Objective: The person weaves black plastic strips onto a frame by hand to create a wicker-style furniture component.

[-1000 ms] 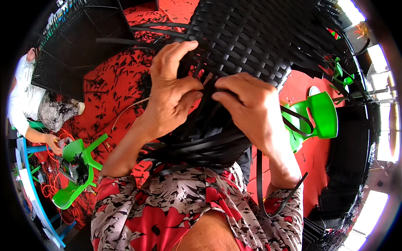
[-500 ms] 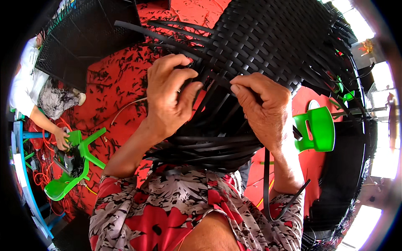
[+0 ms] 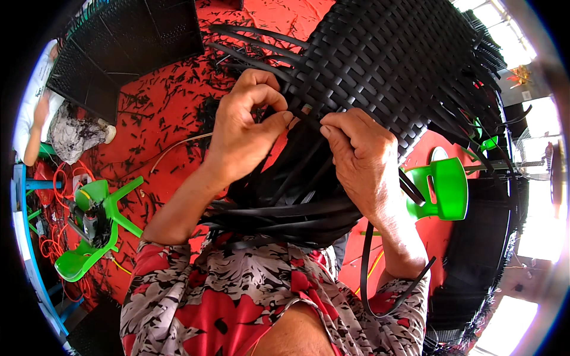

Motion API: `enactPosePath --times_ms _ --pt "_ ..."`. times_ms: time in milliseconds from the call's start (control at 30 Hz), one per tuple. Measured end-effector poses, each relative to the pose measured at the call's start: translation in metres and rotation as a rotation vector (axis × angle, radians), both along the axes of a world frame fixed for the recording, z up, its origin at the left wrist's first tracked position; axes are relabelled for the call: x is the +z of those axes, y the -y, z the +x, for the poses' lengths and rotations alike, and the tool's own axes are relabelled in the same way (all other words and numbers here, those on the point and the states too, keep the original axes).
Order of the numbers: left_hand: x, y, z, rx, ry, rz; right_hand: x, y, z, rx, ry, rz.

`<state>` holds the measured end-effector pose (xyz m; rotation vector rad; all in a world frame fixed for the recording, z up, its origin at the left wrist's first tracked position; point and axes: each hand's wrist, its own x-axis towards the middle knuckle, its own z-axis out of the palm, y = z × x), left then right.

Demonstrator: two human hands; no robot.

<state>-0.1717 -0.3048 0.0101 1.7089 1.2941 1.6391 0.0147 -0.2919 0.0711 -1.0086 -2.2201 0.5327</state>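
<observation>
A black woven panel (image 3: 386, 71) of flat plastic strips slopes away in front of me, with loose strip ends along its edges. At its near left corner, my left hand (image 3: 249, 130) is closed, thumb and index finger pinching a black strip. My right hand (image 3: 362, 157) pinches a black plastic strip (image 3: 306, 114) close by at the panel's near edge. A long strip tail (image 3: 364, 273) hangs past my right forearm and curls up beside the sleeve. Many loose strips (image 3: 291, 213) droop from the panel across my lap.
To the left, a green chair (image 3: 77, 260) carries a power tool (image 3: 90, 225) and black scraps, near orange cords (image 3: 56, 237). Another green chair (image 3: 448, 188) stands at right. Black cuttings litter the red floor covering (image 3: 148, 121). A co-worker's arm (image 3: 37, 127) shows far left.
My left thumb and index finger have come together on the strip. My right hand has moved slightly left. The co-worker's hand has lifted away from the tool on the left chair.
</observation>
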Motion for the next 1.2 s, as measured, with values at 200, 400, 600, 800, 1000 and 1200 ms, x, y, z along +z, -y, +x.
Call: enactPosePath --times_ms 200,400,600,800,1000,1200 --pt "0.004 0.005 0.002 -0.231 0.548 -0.265 -0.008 -0.007 -0.005 -0.013 0.03 0.143" --pt "-0.002 0.005 -0.004 -0.331 0.724 -0.322 0.001 0.005 0.001 -0.058 0.081 0.079" --pt "-0.002 0.008 -0.009 -0.297 0.686 -0.32 -0.005 -0.001 -0.012 0.01 0.027 0.071" --pt "-0.001 0.008 -0.001 -0.12 0.195 -0.199 -0.02 -0.008 -0.009 -0.035 0.111 0.267" --pt "-0.008 -0.015 -0.016 0.02 -0.206 0.143 -0.025 -0.016 -0.025 -0.092 0.225 0.329" --pt "0.003 -0.023 -0.03 -0.077 -0.533 0.297 -0.026 -0.019 -0.026 -0.033 0.073 0.24"
